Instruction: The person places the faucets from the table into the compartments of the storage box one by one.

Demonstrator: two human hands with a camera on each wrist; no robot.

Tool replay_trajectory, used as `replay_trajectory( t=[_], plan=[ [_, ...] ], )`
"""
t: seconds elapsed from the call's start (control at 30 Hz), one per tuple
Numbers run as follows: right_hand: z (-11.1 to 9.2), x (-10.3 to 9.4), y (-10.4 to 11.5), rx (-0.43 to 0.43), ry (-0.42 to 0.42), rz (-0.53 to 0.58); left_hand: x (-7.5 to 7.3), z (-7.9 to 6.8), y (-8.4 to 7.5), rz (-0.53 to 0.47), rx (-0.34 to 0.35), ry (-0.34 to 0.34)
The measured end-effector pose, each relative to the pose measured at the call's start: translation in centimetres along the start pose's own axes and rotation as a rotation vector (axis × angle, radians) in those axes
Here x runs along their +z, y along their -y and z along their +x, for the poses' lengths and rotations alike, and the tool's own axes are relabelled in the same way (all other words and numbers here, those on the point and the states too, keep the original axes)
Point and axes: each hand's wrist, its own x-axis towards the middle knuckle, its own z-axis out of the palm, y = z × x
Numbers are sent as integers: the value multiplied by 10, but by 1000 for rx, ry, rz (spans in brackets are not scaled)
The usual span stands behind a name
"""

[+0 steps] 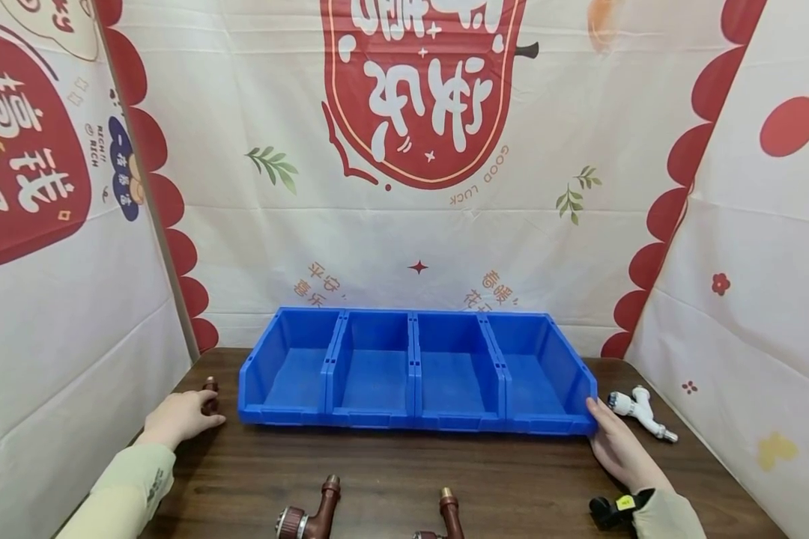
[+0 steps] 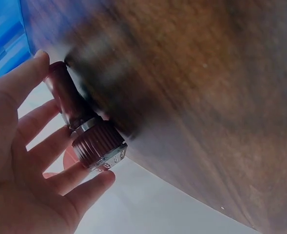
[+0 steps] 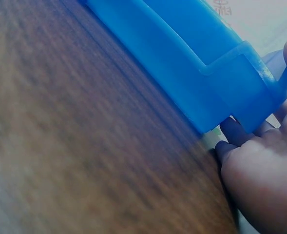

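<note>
A blue storage bin with several side-by-side compartments stands at the back of the wooden table. My right hand holds its front right corner, thumb on the rim and fingers below, as the right wrist view shows at the bin's end. At the left edge my left hand reaches around a dark red tap. Its fingers are loosely spread along the tap, some fingertips hidden behind it; the thumb is by the tap's narrow end. Whether they grip it is unclear.
Two more dark red taps, one left and one right, lie at the near edge, partly cut off. A white tap lies right of the bin. Printed cloth walls enclose the table at the back and sides.
</note>
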Motion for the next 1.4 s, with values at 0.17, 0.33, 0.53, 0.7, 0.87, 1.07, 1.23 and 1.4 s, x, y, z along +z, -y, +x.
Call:
replay_trajectory(
  t=[0.17, 0.33, 0.53, 0.7, 0.87, 1.07, 1.23, 1.4],
  plan=[
    [2, -2, 1, -4, 8, 4, -3, 2, -3, 9, -12, 14],
    [3, -2, 2, -9, 5, 2, -1, 4, -2, 17, -31, 31],
    [3, 0, 2, -14, 11, -7, 3, 5, 2, 6, -41, 37],
    [3, 1, 3, -12, 8, -1, 4, 6, 4, -17, -27, 35],
    [4, 1, 4, -13, 10, -11, 2, 6, 5, -34, -27, 33],
    [2, 2, 3, -1, -4, -3, 0, 8, 6, -37, -26, 27],
    [0, 2, 2, 15, -14, -1, 1, 9, 8, -38, -33, 19],
    [-1, 2, 2, 12, -16, 1, -2, 9, 8, -51, -24, 12]
  ],
)
